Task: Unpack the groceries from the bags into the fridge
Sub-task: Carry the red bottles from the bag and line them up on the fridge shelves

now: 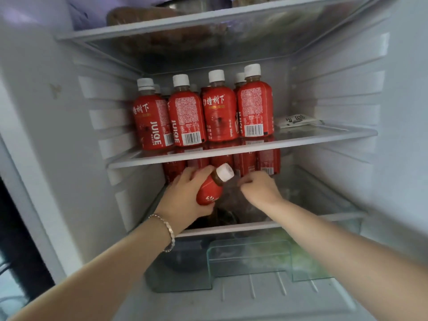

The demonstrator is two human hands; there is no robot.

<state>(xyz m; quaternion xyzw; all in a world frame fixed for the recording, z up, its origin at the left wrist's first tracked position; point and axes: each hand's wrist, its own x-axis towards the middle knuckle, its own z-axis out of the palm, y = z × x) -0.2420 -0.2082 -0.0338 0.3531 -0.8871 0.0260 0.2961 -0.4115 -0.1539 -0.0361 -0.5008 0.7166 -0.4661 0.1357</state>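
My left hand is wrapped round a red juice bottle. The bottle is tilted, its white cap pointing up and to the right, in the space above the lower shelf of the fridge. A silver bracelet sits on that wrist. My right hand is just beside the bottle's cap, fingers curled downward over something clear and crinkled. I cannot tell whether it grips that or only touches it. The two hands are near each other but apart. Under them lies something dark, too blurred to name.

Just above, on the middle glass shelf, a row of matching red bottles stands upright, packed side by side from the left wall toward the middle, with more caps showing behind. A flat white packet lies alone to their right. Red shows beneath that glass; reflection or more bottles, I cannot say. Below the lower shelf is a clear crisper drawer. On the top shelf sits a brown lump.
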